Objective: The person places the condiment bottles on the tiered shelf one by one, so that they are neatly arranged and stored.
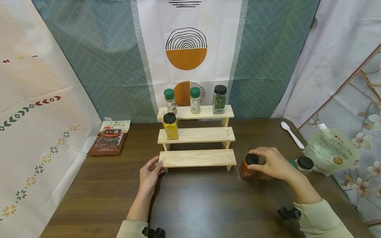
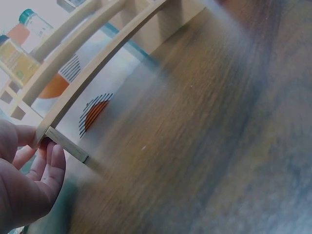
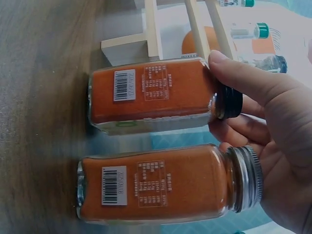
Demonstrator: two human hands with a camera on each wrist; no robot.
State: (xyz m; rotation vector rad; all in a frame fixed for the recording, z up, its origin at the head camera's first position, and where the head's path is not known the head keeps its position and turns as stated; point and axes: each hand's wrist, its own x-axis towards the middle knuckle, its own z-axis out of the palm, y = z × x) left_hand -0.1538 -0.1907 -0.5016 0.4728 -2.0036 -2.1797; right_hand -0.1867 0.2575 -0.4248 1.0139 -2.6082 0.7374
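Note:
A three-step wooden rack (image 1: 197, 158) stands at the middle of the table. My left hand (image 1: 150, 173) holds the left end of its lowest step, thumb on top and fingers curled underneath in the left wrist view. Right of the rack, my right hand (image 1: 275, 162) pinches a black-capped spice jar (image 3: 151, 90) of red-orange powder near its cap. A second jar of orange powder (image 3: 161, 190), with a silver metal lid, stands close beside it, under the hand. A yellow spice jar (image 1: 171, 130) is on the middle step's left end.
On the top step stand two green-capped shakers (image 1: 194, 104) and a jar of green herbs (image 1: 219, 101). Behind my right wrist are a black-lidded jar (image 1: 305, 164), a pale spouted pouch (image 1: 331, 150) and a white spoon (image 1: 293, 135). A brown spice packet (image 1: 109, 138) lies at the back left.

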